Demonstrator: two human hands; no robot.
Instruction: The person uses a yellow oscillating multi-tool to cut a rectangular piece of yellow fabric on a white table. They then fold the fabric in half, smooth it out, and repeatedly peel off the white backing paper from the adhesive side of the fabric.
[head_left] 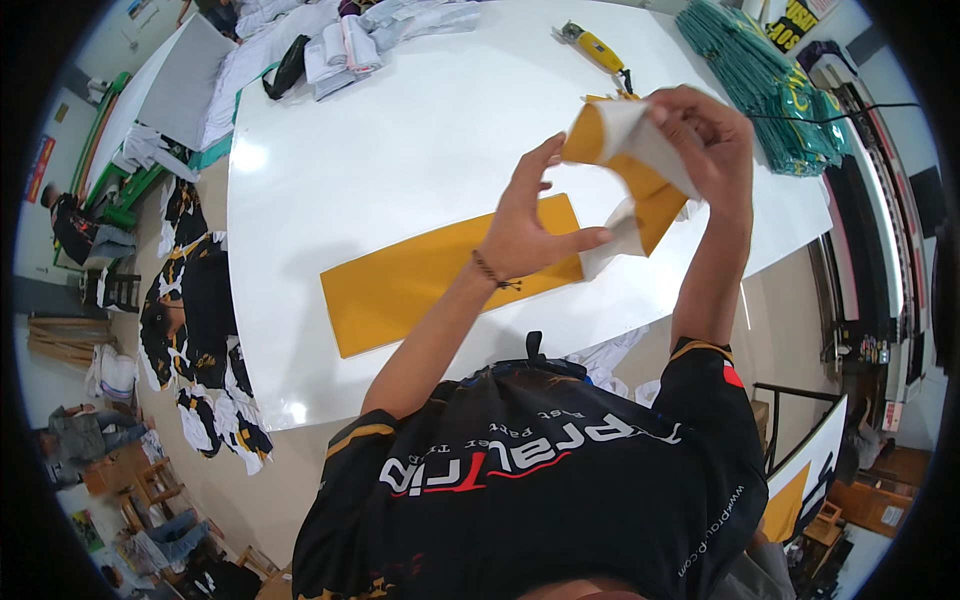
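Observation:
A long yellow fabric panel (pixel 425 280) lies flat on the white table in front of me. Above its right end, a curling piece of yellow fabric with a white reverse (pixel 668 210) is raised off the table. My right hand (pixel 708 145) pinches this piece near its top, and the cloth bends down and round toward the left. My left hand (pixel 525 220) is spread over the panel, thumb and fingers wide apart. Its fingertips come close to the raised cloth's left edges; whether they touch it I cannot tell.
A yellow handheld power tool (pixel 597 48) lies beyond my right hand. Green printed fabric (pixel 755 90) is piled at the table's far right corner, with a black cord across it. White folded cloths (pixel 342 55) and a black item (pixel 288 68) lie at the far left. Garments (pixel 205 300) lie left of the table (pixel 290 190).

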